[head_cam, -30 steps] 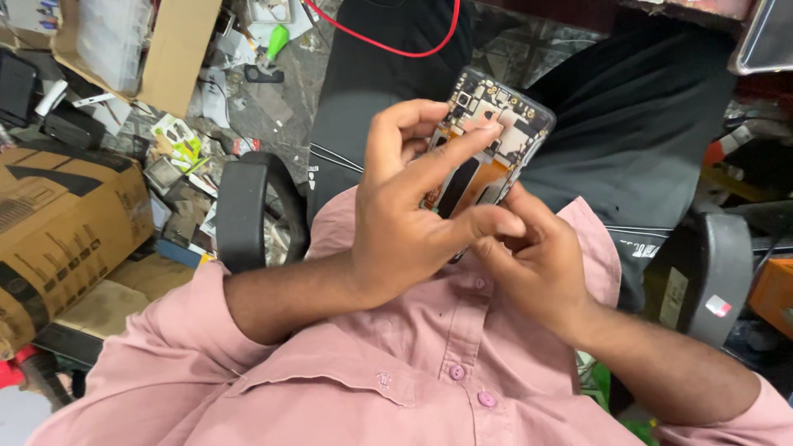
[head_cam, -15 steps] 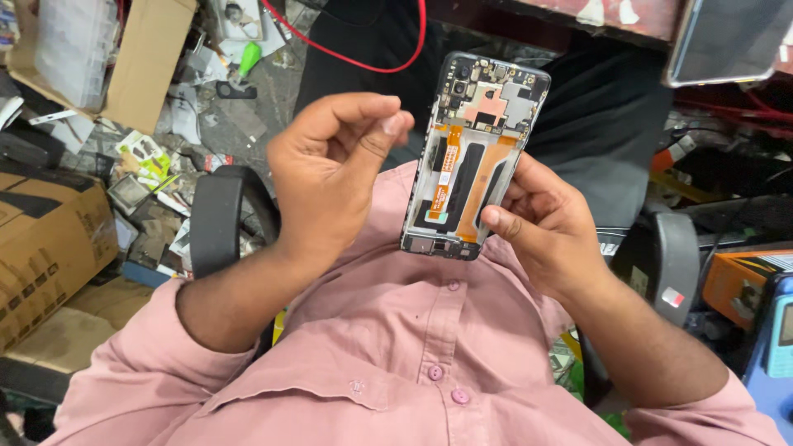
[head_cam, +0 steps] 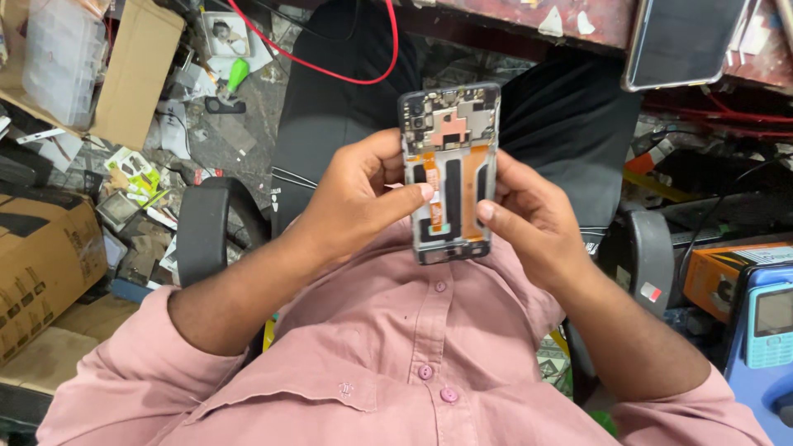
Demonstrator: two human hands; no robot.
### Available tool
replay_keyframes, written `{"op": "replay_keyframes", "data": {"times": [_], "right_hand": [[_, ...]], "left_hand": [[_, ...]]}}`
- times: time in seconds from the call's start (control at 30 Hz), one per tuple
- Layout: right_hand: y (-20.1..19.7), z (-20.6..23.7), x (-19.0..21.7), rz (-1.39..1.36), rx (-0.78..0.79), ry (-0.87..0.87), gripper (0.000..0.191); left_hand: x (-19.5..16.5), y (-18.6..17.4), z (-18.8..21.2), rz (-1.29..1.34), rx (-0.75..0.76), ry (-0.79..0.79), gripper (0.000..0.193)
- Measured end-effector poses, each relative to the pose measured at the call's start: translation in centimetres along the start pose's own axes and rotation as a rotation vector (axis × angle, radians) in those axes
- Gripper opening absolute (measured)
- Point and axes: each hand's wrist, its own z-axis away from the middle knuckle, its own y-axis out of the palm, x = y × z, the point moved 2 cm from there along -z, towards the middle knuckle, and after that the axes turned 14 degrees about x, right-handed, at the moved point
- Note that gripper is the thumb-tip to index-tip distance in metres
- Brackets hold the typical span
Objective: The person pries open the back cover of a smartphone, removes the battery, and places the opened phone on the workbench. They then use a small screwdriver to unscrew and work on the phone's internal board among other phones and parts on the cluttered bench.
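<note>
Holding opened phone (head_cam: pixel 450 169) upright, left hand (head_cam: pixel 355 206) and right hand (head_cam: pixel 537 223) grip closed; cluttered floor (head_cam: pixel 239 140), cardboard box (head_cam: pixel 41 264).

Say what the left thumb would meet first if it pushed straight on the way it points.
The left hand thumb lies across the opened phone, pointing toward the right hand. Going on, it would likely cross the orange flex strips and reach the right thumb; depth is unclear.

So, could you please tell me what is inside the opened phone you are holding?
Inside the phone are orange ribbon cables, a black slot and a copper-coloured plate near the top. The left hand and right hand cover its side edges.
</note>
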Motion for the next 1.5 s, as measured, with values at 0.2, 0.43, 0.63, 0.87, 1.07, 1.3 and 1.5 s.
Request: {"op": "replay_keyframes", "data": {"times": [0.2, 0.43, 0.63, 0.87, 1.07, 1.3, 1.5], "right_hand": [[-0.1, 0.4, 0.1, 0.581, -0.165, -0.132, 0.058], [-1.4, 1.7, -0.4, 0.471, -0.172, -0.129, 0.053], [-1.3, 1.6, -0.2, 0.538, -0.173, -0.17, 0.051], [-0.7, 1.5, 0.0, 0.56, -0.158, -0.177, 0.052], [-0.3, 1.4, 0.1, 0.549, -0.142, -0.178, 0.053], [0.3, 1.6, 0.2, 0.638, -0.113, -0.205, 0.054], [0.4, 1.9, 0.2, 0.668, -0.103, -0.192, 0.054]], "left_hand": [[0.4, 0.8, 0.1, 0.063, 0.054, 0.006, 0.039], [0.4, 1.1, 0.1, 0.099, 0.003, 0.029, 0.032], [0.4, 0.9, -0.1, 0.036, -0.02, 0.038, 0.029], [0.7, 0.9, -0.3, 0.097, -0.049, 0.056, 0.028], [0.8, 0.9, 0.0, 0.131, -0.071, 0.054, 0.027], [0.8, 0.8, 0.4, 0.111, -0.07, 0.051, 0.024], [0.9, 0.9, 0.8, 0.129, -0.084, 0.053, 0.024]]}}
